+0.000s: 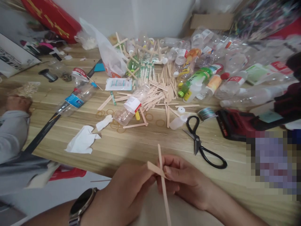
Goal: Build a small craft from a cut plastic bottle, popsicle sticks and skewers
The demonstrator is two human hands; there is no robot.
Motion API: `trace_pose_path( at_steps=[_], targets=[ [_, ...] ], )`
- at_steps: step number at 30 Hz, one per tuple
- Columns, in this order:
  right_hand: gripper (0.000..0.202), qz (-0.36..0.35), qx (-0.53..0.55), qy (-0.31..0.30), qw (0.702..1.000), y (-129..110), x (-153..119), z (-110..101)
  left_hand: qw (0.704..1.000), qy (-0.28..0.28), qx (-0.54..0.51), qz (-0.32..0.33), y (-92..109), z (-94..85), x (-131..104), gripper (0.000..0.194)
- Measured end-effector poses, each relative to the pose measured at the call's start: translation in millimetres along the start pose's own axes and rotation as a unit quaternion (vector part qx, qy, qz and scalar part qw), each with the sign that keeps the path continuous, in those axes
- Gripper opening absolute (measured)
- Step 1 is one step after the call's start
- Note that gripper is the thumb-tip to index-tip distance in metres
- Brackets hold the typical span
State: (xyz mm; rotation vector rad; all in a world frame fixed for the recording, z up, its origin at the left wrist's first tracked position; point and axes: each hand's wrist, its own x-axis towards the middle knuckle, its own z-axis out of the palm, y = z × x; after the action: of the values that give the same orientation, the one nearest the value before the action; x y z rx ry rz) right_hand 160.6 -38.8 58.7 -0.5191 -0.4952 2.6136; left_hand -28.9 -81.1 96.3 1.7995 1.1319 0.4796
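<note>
Two flat wooden sticks (165,194) cross each other between my hands, near the front edge of the wooden table (113,157). My right hand (185,180) pinches them at the crossing with thumb and fingers. My left hand (129,188), with a watch on its wrist, closes round the end of the shorter, slanting stick from the left; its fingertips are partly hidden. The longer stick stands nearly upright in view, its lower end reaching the bottom edge. Black-handled scissors (197,138) lie partly open to the right of my hands.
Loose wooden sticks (155,94) are heaped mid-table, with rubber bands (160,122) before them. A clear bottle (131,106) lies in front; many bottles (202,75) crowd the back right. Crumpled tissue (83,139) and a red-black tool (232,124) lie nearer. Another person's hand (17,103) rests far left.
</note>
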Motion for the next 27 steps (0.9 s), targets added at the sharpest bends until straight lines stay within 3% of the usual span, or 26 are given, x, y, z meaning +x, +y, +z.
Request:
trace_pose_path(
  at_steps=[6, 15, 22, 27],
  targets=[
    [0.029, 0.005, 0.011, -0.013, 1.000, 11, -6, -1, 0.998, -0.059, -0.018, 0.006, -4, 7.8, -8, 0.029],
    [0.034, 0.008, -0.040, -0.001, 0.999, 16, -12, 0, 0.993, -0.093, -0.071, 0.006, 11, 2.9, -2, 0.038],
    [0.034, 0.019, -0.052, -0.017, 0.998, 18, -16, -2, 0.986, -0.113, -0.109, -0.057, 6, 3.7, -10, 0.036],
    [0.032, 0.010, -0.064, -0.020, 0.998, 17, -14, -3, 0.955, -0.170, -0.220, -0.101, 3, -7.5, -1, 0.039]
  ],
)
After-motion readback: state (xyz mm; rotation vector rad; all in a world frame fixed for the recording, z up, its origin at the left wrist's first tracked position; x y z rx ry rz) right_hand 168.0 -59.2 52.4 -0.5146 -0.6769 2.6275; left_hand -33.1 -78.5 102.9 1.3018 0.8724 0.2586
